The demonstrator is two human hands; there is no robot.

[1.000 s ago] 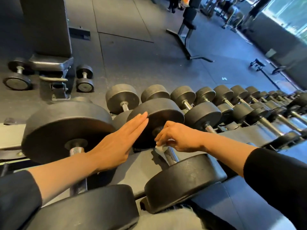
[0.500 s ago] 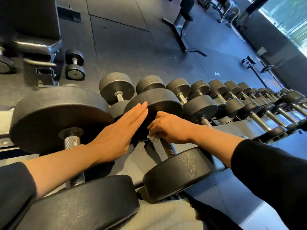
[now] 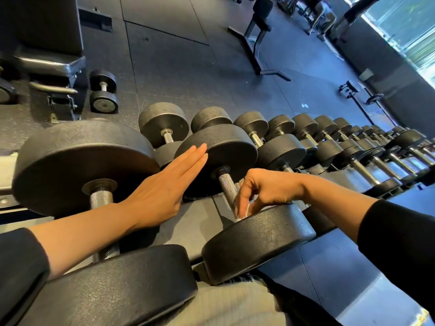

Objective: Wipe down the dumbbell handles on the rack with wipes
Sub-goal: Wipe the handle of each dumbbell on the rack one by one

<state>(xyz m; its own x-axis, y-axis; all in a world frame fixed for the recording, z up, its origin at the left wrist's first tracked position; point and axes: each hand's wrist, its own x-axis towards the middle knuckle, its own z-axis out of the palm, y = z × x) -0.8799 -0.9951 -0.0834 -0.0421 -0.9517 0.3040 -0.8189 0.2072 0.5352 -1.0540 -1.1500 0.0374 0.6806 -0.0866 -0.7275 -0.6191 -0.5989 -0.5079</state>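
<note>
The knurled handle point(image 3: 227, 187) of the second dumbbell on the rack point(image 3: 195, 222) is laid with its long axis running from the far head point(image 3: 226, 149) down toward the near head point(image 3: 259, 238). The right hand point(image 3: 263, 191) is curled at the handle's near end, a white wipe point(image 3: 243, 211) pinched in its grip. The bare length of the handle is left up and away from that grip. The left hand point(image 3: 162, 187) is held flat and straight-fingered against the far head, probably to steady it.
</note>
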